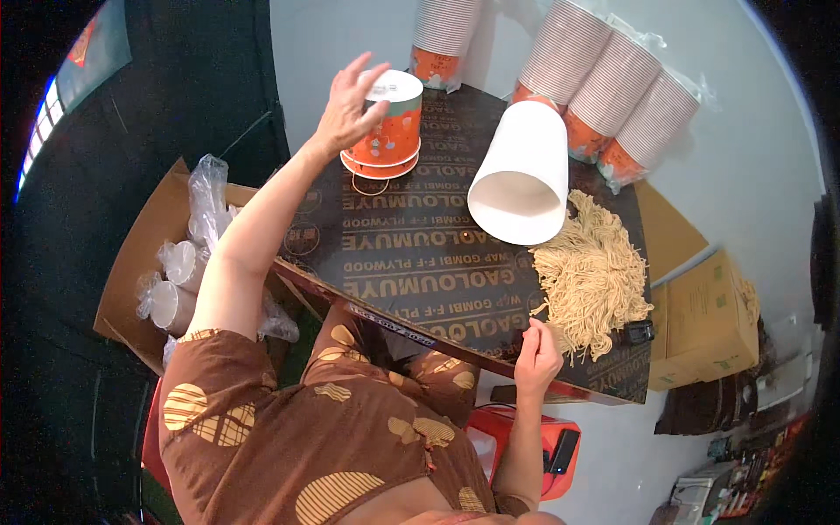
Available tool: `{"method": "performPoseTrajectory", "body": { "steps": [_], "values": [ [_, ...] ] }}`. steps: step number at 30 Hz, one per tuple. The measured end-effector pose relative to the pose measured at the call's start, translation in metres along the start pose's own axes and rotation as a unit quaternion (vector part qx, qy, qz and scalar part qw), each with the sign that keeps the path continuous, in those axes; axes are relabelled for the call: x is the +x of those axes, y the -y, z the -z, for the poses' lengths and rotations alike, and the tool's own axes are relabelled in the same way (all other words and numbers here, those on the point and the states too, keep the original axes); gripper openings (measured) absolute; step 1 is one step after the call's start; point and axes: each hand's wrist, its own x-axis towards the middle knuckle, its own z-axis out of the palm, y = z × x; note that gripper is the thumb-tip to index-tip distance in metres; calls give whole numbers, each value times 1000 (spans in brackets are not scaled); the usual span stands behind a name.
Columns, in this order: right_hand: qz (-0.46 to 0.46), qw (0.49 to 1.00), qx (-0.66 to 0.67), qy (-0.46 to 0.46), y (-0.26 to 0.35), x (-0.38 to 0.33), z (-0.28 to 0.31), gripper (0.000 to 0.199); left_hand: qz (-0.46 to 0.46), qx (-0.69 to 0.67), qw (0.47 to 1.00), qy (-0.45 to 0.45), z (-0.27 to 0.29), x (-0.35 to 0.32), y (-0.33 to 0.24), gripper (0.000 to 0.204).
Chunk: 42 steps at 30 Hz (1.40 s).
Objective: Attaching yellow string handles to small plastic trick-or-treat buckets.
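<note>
The left hand (350,105), fingers spread, touches the lid of an orange cup (388,127) at the board's (411,262) far left. The right hand (535,357), fingers curled loosely, holds nothing and rests at the near edge beside the noodles (591,280). A white tub (522,175) lies tipped between them; cup stacks (604,87) lean against the wall beyond.

Pale floor (350,52), dark plywood tabletop (420,254), cardboard boxes (709,324).

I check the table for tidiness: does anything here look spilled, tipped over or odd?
Yes. A white cup lies on its side, mouth toward the person, and the noodles sit in a loose heap directly on the dark board, beside the right hand.
</note>
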Motion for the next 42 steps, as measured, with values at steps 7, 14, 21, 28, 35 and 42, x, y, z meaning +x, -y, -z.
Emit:
{"method": "performPoseTrajectory", "body": {
  "steps": [7,14,21,28,35,42],
  "values": [
    [23,1000,16,-10,7,2,-1,16,15,123,988,88,-17,-19,-9,45],
    [15,1000,-19,1,15,1,4,18,-134,-32,990,-19,-51,-21,-102,24],
    [53,998,-15,-37,13,2,-2,14,-195,-77,978,9,-100,-5,-157,27],
    [42,999,-14,-29,13,4,0,15,-170,-49,984,17,-120,2,-161,16],
    [51,998,-17,-35,15,3,-1,15,-172,-24,984,30,-119,2,-160,18],
    [57,997,-17,-39,14,2,-2,13,-183,-40,982,8,-109,-4,-164,26]
  ]
}}
